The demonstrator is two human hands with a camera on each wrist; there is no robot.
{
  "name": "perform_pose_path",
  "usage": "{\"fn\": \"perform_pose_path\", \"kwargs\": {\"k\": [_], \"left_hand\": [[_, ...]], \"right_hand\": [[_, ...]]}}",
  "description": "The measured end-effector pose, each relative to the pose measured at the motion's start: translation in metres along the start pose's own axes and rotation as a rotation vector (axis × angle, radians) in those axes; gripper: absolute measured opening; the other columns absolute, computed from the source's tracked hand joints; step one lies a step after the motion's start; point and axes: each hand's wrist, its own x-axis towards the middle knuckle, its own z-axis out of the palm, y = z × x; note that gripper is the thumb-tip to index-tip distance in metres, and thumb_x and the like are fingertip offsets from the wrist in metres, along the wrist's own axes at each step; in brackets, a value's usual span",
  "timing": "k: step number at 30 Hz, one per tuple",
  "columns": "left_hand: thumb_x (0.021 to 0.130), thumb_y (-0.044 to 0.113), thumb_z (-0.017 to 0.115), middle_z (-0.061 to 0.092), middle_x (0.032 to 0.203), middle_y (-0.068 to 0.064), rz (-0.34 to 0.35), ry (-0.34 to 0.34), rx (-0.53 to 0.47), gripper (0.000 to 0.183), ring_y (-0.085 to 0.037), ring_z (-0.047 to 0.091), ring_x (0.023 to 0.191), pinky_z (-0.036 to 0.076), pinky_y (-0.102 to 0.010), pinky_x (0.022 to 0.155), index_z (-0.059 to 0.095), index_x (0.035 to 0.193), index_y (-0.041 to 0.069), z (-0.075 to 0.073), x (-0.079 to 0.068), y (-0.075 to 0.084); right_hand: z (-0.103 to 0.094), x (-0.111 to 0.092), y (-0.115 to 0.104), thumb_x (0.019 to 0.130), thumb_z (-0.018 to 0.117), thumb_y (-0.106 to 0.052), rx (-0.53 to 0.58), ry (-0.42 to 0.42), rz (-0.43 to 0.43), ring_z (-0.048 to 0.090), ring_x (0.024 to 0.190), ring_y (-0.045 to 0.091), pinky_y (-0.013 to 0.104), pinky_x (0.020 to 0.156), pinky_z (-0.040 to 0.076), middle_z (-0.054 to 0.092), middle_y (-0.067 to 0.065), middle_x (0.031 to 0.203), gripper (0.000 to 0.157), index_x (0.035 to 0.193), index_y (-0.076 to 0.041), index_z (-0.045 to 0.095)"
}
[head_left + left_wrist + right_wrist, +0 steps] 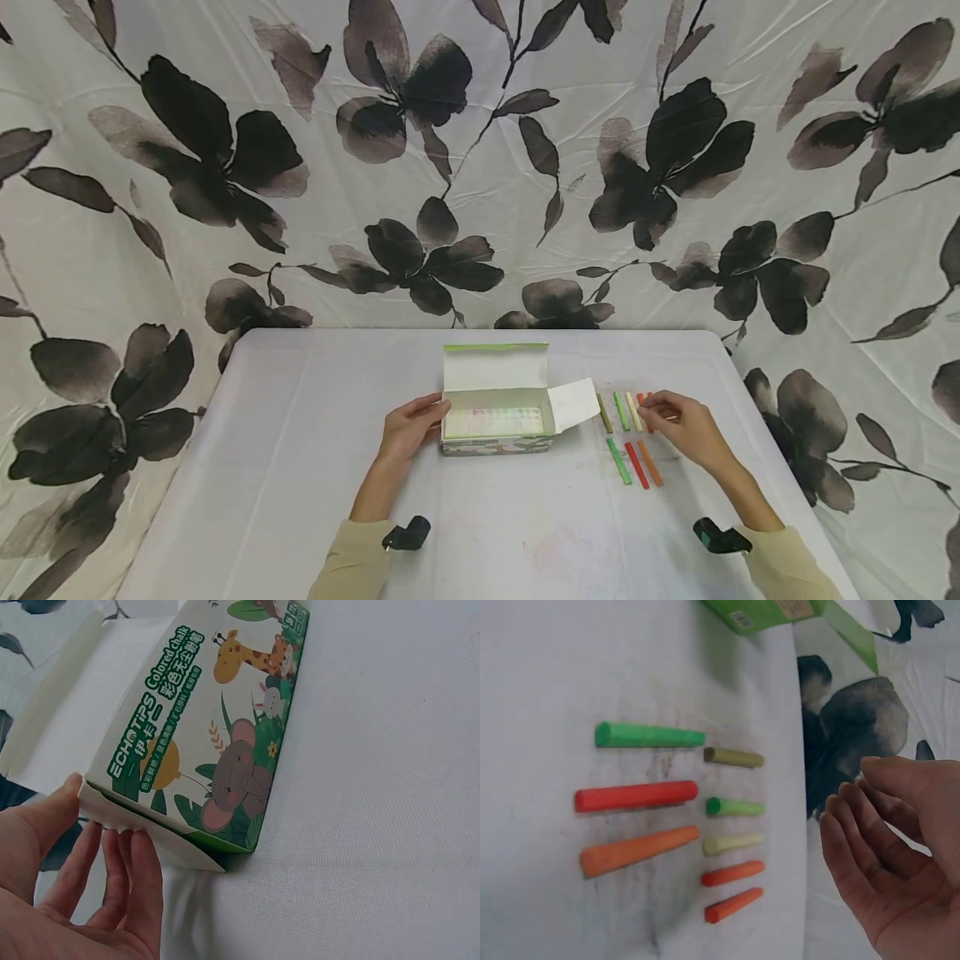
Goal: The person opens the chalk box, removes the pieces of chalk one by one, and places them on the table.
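An open box of colored chalk (pixel 495 447) stands on the table, with a layer of pale chalk sticks (pixel 495 421) inside. My left hand (pixel 408 429) holds the box's left end; in the left wrist view, the thumb lies on the corner and the fingers are under the end flap (pixel 161 832). Right of the box lie several loose chalk sticks in two rows. Green (pixel 651 735), red (pixel 636 796) and orange chalk (pixel 640 851) form the nearer row. My right hand (pixel 686 425) hovers by the farther row, fingers loosely bent, with nothing visible between them.
The box's lid (pixel 495 367) stands up at the back, and its right flap (pixel 573 404) sticks out toward the chalk. A white cloth covers the table (pixel 300 467). Behind hangs a floral curtain (pixel 540 183). Faint chalk smudges (pixel 562 550) mark the cloth in front.
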Motion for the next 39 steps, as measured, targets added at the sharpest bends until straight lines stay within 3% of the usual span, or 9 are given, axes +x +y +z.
{"fn": "perform_pose_path", "kwargs": {"k": [8, 16, 28, 39], "left_hand": [[0.089, 0.022, 0.084, 0.071, 0.112, -0.012, -0.006, 0.0, 0.003, 0.046, -0.027, 0.071, 0.103, 0.059, -0.024, 0.076, 0.069, 0.128, 0.002, 0.0, 0.0, 0.001], [0.09, 0.021, 0.083, 0.072, 0.11, -0.012, 0.005, -0.004, -0.022, 0.047, -0.029, 0.071, 0.102, 0.059, -0.025, 0.074, 0.068, 0.128, -0.002, -0.001, -0.002, 0.002], [0.091, 0.02, 0.081, 0.071, 0.113, -0.013, 0.0, -0.002, -0.012, 0.045, -0.028, 0.071, 0.102, 0.06, -0.026, 0.077, 0.068, 0.129, 0.0, -0.002, -0.002, 0.0], [0.091, 0.021, 0.082, 0.071, 0.112, -0.012, 0.001, -0.003, -0.02, 0.046, -0.028, 0.071, 0.102, 0.059, -0.024, 0.074, 0.068, 0.128, 0.0, 0.001, 0.0, -0.001]], "right_hand": [[0.0, 0.019, -0.022, 0.099, 0.072, -0.019, 0.035, 0.012, -0.038, 0.071, 0.085, 0.02, 0.025, 0.07, 0.056, 0.074, 0.007, 0.096, 0.016, 0.106, -0.004, 0.073], [0.006, 0.037, -0.047, 0.098, 0.073, -0.015, 0.13, -0.032, -0.093, 0.07, 0.09, 0.022, 0.024, 0.079, 0.057, 0.073, 0.009, 0.101, 0.019, 0.111, -0.001, 0.071], [0.037, 0.062, -0.081, 0.095, 0.075, -0.009, 0.211, -0.14, -0.198, 0.069, 0.09, 0.022, 0.028, 0.08, 0.059, 0.073, 0.007, 0.1, 0.017, 0.111, -0.003, 0.072], [0.073, 0.075, -0.09, 0.094, 0.077, -0.009, 0.243, -0.282, -0.229, 0.069, 0.09, 0.021, 0.03, 0.081, 0.059, 0.073, 0.007, 0.1, 0.021, 0.113, -0.001, 0.072]]}}
